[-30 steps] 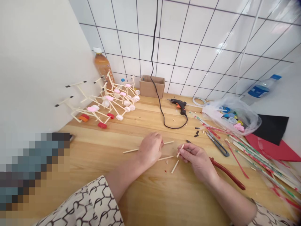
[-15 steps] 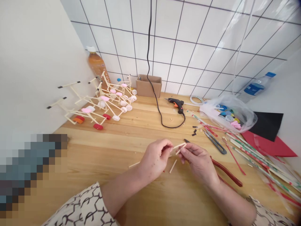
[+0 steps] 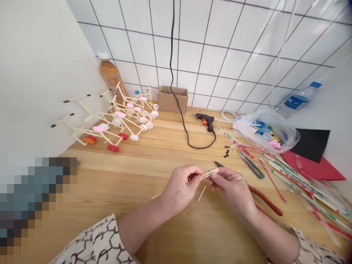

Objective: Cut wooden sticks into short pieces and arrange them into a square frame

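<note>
Two short wooden sticks [image 3: 211, 172] lie side by side between my fingertips. My left hand [image 3: 183, 185] pinches their left end, and my right hand [image 3: 229, 185] pinches them from the right. On the table just below the fingers rests another short wooden stick [image 3: 201, 193]. A further piece of stick [image 3: 156, 196] pokes out beside my left wrist. Pliers with red handles [image 3: 265, 200] lie partly hidden under my right hand. Which stick each hand grips is hard to tell, as the ends nearly overlap.
Stick-built models with bottle-cap wheels [image 3: 112, 147] stand at the left, before a tea bottle [image 3: 110, 75]. A glue gun [image 3: 205, 120] with a black cord lies near a cardboard box [image 3: 172, 99]. Snips [image 3: 251, 165], wrapped chopsticks [image 3: 297, 179] and a bag of caps [image 3: 266, 132] fill the right.
The two sticks, angled apart before, now lie nearly parallel and close together. My left hand has moved slightly right, nearer my right fingertips. The view has shifted a little.
</note>
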Demonstrator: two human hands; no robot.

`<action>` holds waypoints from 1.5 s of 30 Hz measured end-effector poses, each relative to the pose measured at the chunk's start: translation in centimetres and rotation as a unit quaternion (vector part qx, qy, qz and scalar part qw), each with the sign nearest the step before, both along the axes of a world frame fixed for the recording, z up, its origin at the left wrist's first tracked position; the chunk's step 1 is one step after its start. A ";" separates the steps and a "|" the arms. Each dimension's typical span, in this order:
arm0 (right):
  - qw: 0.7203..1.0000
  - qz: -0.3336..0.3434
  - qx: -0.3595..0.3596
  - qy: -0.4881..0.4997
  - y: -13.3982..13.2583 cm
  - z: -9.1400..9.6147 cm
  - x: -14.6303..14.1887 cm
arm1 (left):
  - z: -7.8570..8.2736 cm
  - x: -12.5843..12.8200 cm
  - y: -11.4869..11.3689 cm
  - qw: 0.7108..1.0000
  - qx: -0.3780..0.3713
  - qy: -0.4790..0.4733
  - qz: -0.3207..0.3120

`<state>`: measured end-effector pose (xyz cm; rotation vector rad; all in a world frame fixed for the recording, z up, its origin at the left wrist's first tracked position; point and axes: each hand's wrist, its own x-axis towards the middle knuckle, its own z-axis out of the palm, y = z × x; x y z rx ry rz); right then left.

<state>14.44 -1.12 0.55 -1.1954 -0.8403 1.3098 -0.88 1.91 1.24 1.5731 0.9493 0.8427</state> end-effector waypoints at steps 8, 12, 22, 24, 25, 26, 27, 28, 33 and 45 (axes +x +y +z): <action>1.000 0.015 -0.020 -0.014 -0.2 0.5 0.2 | 0.5 -0.2 0.2 0.999 -0.042 -0.007 -0.024; 0.999 0.031 -0.022 -0.033 -0.4 0.6 0.4 | 0.7 -0.3 0.3 0.999 -0.044 0.016 -0.026; 0.998 0.039 -0.030 -0.042 -0.6 0.6 0.7 | 1.2 -0.6 0.4 0.994 -0.086 0.043 -0.047; 0.998 0.041 -0.031 -0.044 -0.6 0.6 0.7 | 1.3 -0.6 0.4 0.994 -0.087 0.049 -0.046; 0.998 0.042 -0.031 -0.045 -0.6 0.6 0.7 | 1.3 -0.6 0.4 0.994 -0.086 0.053 -0.046; 0.998 0.042 -0.030 -0.045 -0.6 0.6 0.7 | 1.4 -0.6 0.4 0.994 -0.084 0.057 -0.045; 0.998 0.042 -0.031 -0.046 -0.6 0.6 0.7 | 1.4 -0.6 0.4 0.994 -0.083 0.061 -0.045; 0.998 0.041 -0.032 -0.046 -0.6 0.6 0.7 | 1.4 -0.6 0.4 0.993 -0.083 0.064 -0.046; 0.997 0.039 -0.035 -0.054 -0.7 0.5 0.7 | 1.6 -0.6 0.4 0.992 -0.079 0.079 -0.050; 0.992 0.076 -0.024 -0.097 -0.7 0.7 1.2 | 1.2 -0.7 0.3 0.992 -0.029 0.111 -0.052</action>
